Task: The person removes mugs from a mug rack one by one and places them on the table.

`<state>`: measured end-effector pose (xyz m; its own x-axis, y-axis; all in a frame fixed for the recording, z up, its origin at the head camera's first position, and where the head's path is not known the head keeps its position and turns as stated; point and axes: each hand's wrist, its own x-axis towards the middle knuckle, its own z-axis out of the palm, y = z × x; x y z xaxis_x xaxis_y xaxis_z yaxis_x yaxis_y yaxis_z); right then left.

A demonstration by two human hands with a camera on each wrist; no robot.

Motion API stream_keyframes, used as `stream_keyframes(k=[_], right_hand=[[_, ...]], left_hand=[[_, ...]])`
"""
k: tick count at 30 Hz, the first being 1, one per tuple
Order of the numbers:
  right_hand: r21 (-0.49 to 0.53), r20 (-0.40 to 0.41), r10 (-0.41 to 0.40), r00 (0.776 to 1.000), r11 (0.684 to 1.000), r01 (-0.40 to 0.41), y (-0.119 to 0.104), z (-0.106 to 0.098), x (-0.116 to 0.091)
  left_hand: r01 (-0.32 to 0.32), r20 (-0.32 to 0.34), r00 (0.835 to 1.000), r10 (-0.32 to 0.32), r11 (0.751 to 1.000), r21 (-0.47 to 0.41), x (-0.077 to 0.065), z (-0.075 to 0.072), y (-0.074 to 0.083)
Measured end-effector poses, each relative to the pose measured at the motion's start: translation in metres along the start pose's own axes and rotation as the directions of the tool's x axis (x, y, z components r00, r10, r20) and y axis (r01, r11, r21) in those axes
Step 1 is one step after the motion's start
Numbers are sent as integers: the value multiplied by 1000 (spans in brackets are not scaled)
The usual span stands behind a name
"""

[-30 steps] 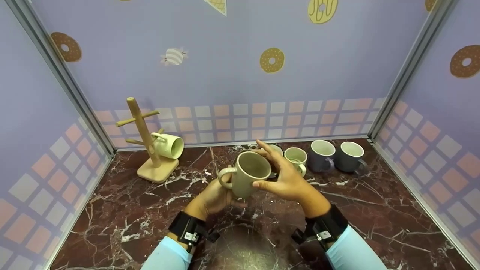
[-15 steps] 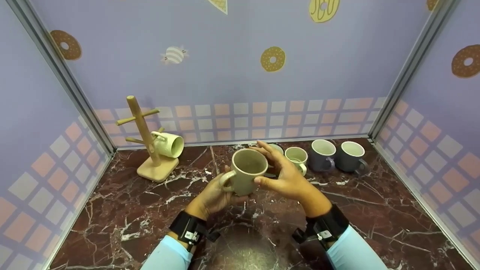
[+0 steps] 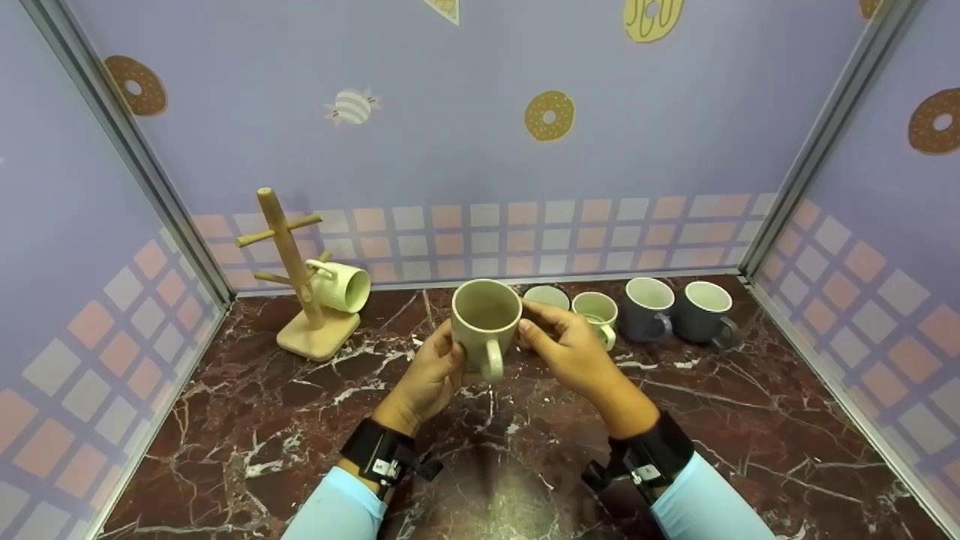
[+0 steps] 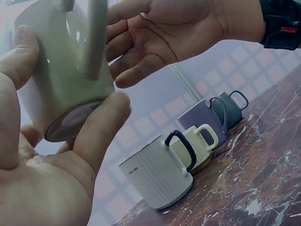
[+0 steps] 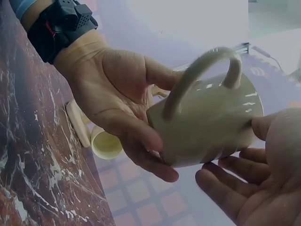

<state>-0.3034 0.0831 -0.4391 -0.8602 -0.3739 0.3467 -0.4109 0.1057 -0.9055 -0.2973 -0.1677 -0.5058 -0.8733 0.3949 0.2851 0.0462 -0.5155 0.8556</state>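
Note:
A beige-green mug (image 3: 480, 337) is held up above the tabletop between both hands, its mouth tilted toward me and its handle pointing at me. My left hand (image 3: 426, 376) grips its left side; in the left wrist view, the thumb and fingers of the left hand (image 4: 51, 181) curl around the body near the base. On the other side, my right hand (image 3: 576, 351) holds the mug near the rim with thumb and fingers. The right wrist view shows the right thumb (image 5: 263, 127) against the mug (image 5: 211, 125), with the other fingers close below it.
A wooden mug tree (image 3: 311, 339) stands at the back left, a pale yellow mug (image 3: 346, 289) hanging from a low peg. Along the back right are a ribbed white mug (image 4: 157, 174) with black handle, a cream mug (image 3: 595, 309), a purple mug (image 3: 645, 311) and a dark grey mug (image 3: 697, 315).
The mug has turned: its handle pointed left and now faces me. It has also risen slightly. My left fingers have shifted from beneath to its side; my right hand has stayed beside it.

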Motion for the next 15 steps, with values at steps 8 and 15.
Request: stream_keyframes(k=[8,15], right_hand=[[-54,-24,48,999,997,-50,-1,4,-1],[32,112,140,984,989,-144,3,11,-3]], left_hand=[[-67,-174,982,80,995,80,0,4,-1],[-137,-248,951,186,970,201,4,2,-5]])
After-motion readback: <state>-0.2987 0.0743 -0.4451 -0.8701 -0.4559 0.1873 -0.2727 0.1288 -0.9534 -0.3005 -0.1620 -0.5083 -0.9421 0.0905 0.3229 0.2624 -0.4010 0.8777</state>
